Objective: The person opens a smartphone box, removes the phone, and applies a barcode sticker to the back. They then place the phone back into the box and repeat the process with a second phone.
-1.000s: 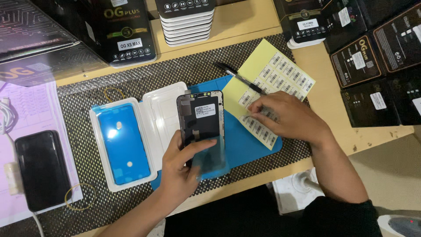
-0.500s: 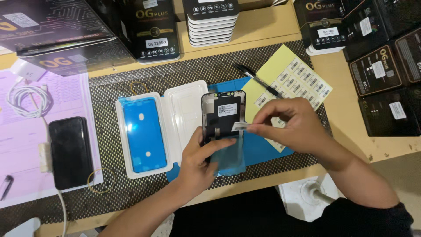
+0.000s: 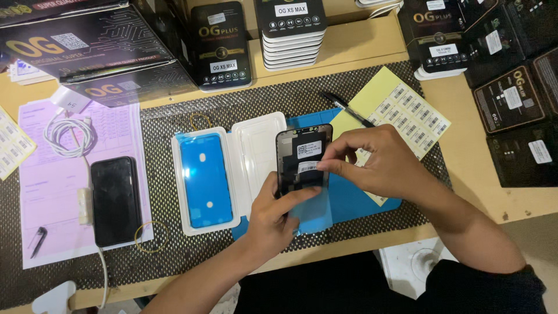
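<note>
My left hand [image 3: 273, 218] grips a black phone screen panel [image 3: 302, 148] from below, back side up, tilted over a blue mat [image 3: 360, 200]. My right hand [image 3: 381, 163] presses a small white barcode sticker [image 3: 308, 167] onto the back of the panel with its fingertips. A second white sticker sits higher on the panel. Right of the hands lies a yellow sheet of barcode stickers [image 3: 410, 110], partly hidden by my right hand.
An open white tray [image 3: 232, 168] holds a blue-filmed part [image 3: 205, 180]. A black pen [image 3: 346, 107], a dark phone [image 3: 115, 200] on pink paper, a white cable [image 3: 70, 131], rubber bands and black boxes [image 3: 224, 46] surround the mesh mat.
My right hand lifted off the yellow sticker sheet, carried a sticker to the panel, and now presses it onto the panel's back. The view shifted right and down.
</note>
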